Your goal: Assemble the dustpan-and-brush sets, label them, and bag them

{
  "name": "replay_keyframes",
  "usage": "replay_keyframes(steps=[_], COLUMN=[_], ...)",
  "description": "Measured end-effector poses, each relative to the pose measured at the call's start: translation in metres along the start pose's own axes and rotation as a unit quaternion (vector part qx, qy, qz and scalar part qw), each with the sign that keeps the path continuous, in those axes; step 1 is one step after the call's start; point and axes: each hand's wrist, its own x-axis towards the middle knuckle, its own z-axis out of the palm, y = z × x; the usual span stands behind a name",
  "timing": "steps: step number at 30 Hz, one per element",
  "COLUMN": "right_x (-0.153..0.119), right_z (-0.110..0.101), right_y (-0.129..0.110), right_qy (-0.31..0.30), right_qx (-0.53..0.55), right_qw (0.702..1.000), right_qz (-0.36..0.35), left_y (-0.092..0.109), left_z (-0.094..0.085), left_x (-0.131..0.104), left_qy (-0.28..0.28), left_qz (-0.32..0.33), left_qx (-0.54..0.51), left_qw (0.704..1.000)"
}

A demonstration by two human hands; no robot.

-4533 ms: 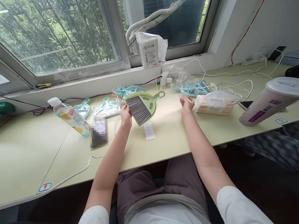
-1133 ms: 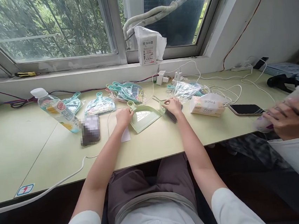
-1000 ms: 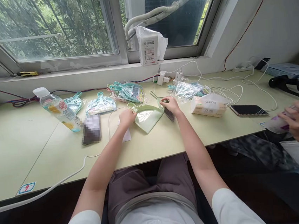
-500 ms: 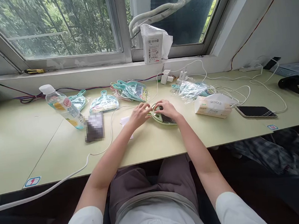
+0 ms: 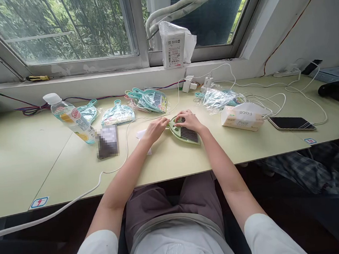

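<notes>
A small green dustpan [image 5: 176, 133] with a dark-bristled brush [image 5: 189, 134] nested in it lies on the table in front of me. At its left end my left hand [image 5: 157, 129] is closed, with the fingertips pinching the handle. My right hand [image 5: 188, 121] reaches over the far side, its curled fingers gripping the brush where it meets the pan. Part of the brush is hidden under those fingers. Just behind my left hand lies a white slip of paper [image 5: 142, 134], partly covered by my forearm.
Bagged teal dustpan sets [image 5: 118, 114] lie along the back, with another wrapped bundle [image 5: 220, 98] farther right. A tilted bottle [image 5: 71, 120] and a blurred dark packet [image 5: 107, 141] are at left. A tissue pack [image 5: 242, 117], phone [image 5: 291, 123] and white cables [image 5: 305, 104] are at right.
The dustpan and brush have turned slightly, so more of the bristles shows. My left hand has shifted onto the end of the handle and its fingers have closed. The camera view has tilted a little.
</notes>
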Motion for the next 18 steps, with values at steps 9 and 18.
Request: replay_keyframes(steps=[9,18], right_x=[-0.002,-0.006], right_z=[-0.005,-0.010], right_y=[-0.005,-0.020], right_qy=[-0.015,-0.023], right_qx=[-0.029,-0.072], right_qw=[0.999,0.997], right_qz=[0.033,0.000], left_y=[-0.008,-0.005], left_z=[0.007,0.006], left_x=[-0.002,-0.003], left_qy=[0.026,0.041], left_qz=[-0.103,-0.114], left_qx=[-0.116,-0.193], left_qw=[0.988,0.974])
